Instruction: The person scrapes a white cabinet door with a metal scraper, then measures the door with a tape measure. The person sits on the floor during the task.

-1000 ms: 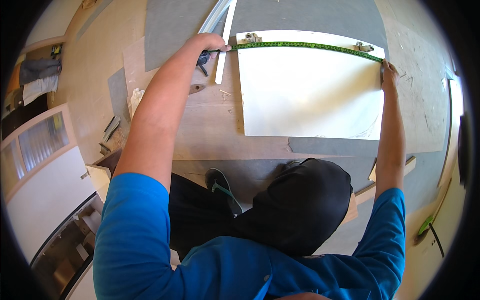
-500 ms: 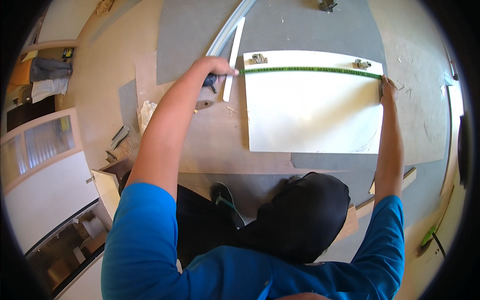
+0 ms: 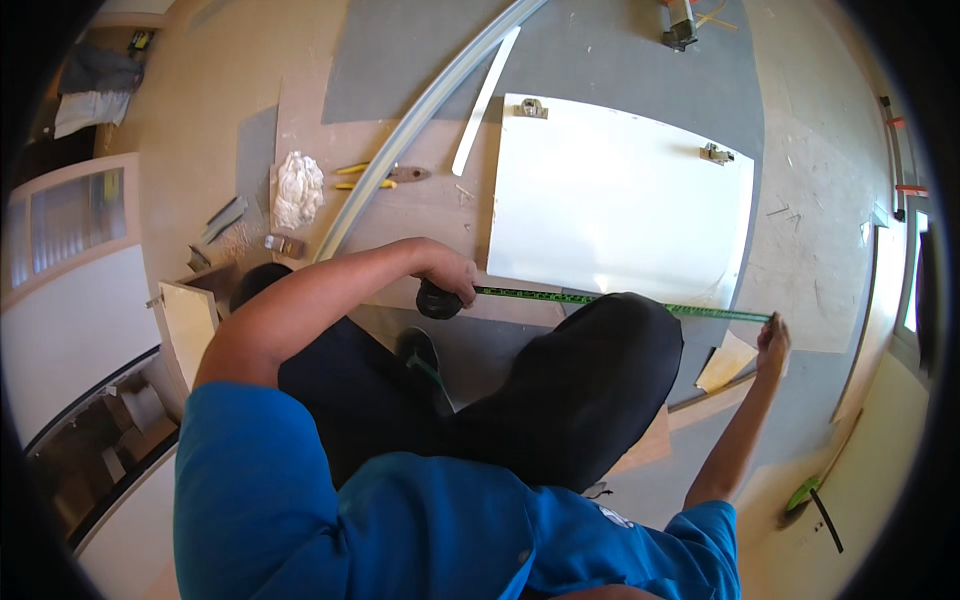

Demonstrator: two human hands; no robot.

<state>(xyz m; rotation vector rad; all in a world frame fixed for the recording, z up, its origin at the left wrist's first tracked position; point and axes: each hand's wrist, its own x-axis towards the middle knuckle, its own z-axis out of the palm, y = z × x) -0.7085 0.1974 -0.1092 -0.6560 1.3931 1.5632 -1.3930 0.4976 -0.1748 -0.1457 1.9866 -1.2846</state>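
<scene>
A black tape measure (image 3: 437, 300) sits in my left hand (image 3: 452, 272), its fingers closed round the case. From it the green blade (image 3: 720, 313) runs out to the right, passing across my raised knee. My right hand (image 3: 773, 345) pinches the blade's far end. Just beyond the tape lies a white panel (image 3: 610, 200) on the floor. Two metal hinges, a left hinge (image 3: 531, 108) and a right hinge (image 3: 716, 153), are fixed along its far edge. Neither hand touches the panel.
Left of the panel lie a white strip (image 3: 487, 100), a long metal rail (image 3: 420, 118), yellow-handled pliers (image 3: 408, 174) and a crumpled white bundle (image 3: 298, 190). A tool (image 3: 680, 28) lies at the far side. Wood offcuts (image 3: 727, 362) lie near my right forearm.
Both hands have come toward me with the stretched tape, from the panel's hinge edge to past its near edge. The tape has left the panel's face, and the pliers now show.
</scene>
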